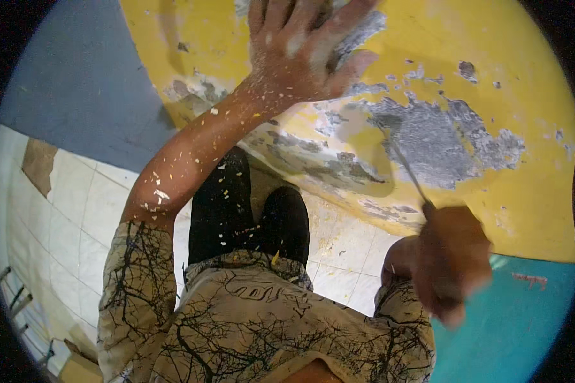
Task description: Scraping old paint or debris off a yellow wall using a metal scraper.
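My left hand [294, 54] lies spread against the yellow wall [517, 70], its fingers stretched toward the top of the picture. Pale dust and paint flakes cover that hand and forearm. In my right hand [457, 262], blurred by motion, is a scraper [407, 165] with a thin metal shaft; the fist wraps round its handle. The scraper's blade end meets the wall at a grey bare patch [431, 137] where the yellow paint is gone. Smaller chipped spots and ragged paint edges surround this patch.
Dark grey wall [70, 76] borders the yellow on the left, and a teal surface [517, 319] on the lower right. Paint chips lie on the white tiled floor [338, 242] by my legs. A cardboard box [80, 369] sits at the lower left.
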A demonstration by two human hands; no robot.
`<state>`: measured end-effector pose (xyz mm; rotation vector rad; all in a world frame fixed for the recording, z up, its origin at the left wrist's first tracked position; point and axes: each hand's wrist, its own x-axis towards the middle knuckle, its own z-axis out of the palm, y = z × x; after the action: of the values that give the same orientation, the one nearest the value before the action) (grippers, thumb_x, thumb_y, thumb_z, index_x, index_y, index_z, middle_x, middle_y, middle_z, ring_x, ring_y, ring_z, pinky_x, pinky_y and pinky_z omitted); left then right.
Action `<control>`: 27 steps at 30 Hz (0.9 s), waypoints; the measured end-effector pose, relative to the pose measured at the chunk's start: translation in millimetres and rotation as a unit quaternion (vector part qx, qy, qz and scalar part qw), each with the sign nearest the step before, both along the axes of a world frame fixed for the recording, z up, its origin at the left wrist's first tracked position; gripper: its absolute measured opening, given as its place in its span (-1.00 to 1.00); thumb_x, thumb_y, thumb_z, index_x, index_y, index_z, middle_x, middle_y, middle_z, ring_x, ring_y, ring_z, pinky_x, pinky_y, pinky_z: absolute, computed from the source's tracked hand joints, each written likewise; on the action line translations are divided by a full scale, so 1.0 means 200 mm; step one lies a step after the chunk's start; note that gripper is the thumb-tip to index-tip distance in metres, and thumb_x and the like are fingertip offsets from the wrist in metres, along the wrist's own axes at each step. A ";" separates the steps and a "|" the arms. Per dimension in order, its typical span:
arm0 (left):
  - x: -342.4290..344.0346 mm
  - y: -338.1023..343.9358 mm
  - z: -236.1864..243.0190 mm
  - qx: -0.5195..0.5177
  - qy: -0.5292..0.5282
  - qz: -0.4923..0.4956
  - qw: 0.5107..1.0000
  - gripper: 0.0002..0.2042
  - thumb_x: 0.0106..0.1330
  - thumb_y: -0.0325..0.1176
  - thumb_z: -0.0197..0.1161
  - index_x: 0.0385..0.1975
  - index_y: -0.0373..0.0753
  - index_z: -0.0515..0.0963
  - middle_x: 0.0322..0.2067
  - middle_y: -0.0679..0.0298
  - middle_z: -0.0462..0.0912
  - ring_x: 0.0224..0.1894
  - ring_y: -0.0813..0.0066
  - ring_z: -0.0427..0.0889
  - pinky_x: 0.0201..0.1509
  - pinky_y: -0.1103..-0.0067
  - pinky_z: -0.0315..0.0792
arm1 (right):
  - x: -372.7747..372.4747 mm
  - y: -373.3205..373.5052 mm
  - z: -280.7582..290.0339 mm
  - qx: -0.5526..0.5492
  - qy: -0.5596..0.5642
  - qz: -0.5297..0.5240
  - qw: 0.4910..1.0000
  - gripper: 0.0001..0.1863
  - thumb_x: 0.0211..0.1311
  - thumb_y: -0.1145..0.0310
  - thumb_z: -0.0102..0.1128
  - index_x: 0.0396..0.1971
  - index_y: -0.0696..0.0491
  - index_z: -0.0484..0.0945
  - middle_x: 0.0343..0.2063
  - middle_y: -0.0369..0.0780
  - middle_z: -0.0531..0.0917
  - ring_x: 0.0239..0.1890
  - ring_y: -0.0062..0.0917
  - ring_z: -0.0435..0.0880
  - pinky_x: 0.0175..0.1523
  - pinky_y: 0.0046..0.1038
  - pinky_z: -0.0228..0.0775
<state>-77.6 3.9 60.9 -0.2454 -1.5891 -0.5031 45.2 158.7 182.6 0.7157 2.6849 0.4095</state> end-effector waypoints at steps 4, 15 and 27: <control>0.02 -0.01 0.01 0.015 0.006 0.003 1.000 -0.47 0.27 0.11 -0.25 0.13 -0.01 0.36 0.15 -0.13 0.24 0.20 -0.19 0.17 0.19 0.06 0.02 | -0.27 0.28 -0.43 -0.663 0.340 0.478 0.466 -0.79 -0.15 0.22 0.10 -0.73 0.06 0.46 -0.74 -0.12 0.49 -0.72 -0.42 0.41 -0.68 -0.46 0.20; -0.01 -0.01 0.00 0.013 0.036 0.006 0.999 -0.46 0.27 0.12 -0.26 0.13 -0.02 0.35 0.19 -0.08 0.19 0.23 -0.13 0.14 0.20 0.06 0.02 | -0.13 0.09 -0.11 -0.205 0.142 0.280 0.927 -0.67 0.09 0.07 0.06 -0.71 -0.01 0.46 -0.64 -0.13 0.48 -0.62 -0.38 0.47 -0.54 -0.39 0.32; 0.00 -0.02 0.01 0.010 0.024 -0.017 1.000 -0.47 0.27 0.10 -0.25 0.11 -0.04 0.38 0.14 -0.13 0.26 0.20 -0.18 0.18 0.18 0.07 0.04 | 0.01 0.20 -0.20 0.092 0.036 0.019 0.995 -0.56 0.11 -0.05 0.05 -0.71 0.01 0.39 -0.81 -0.29 0.31 -0.78 -0.36 0.34 -0.56 -0.45 0.37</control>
<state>-77.9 0.5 62.5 -0.2689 -1.5355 -0.5355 47.6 198.6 142.4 0.7441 2.7580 0.6586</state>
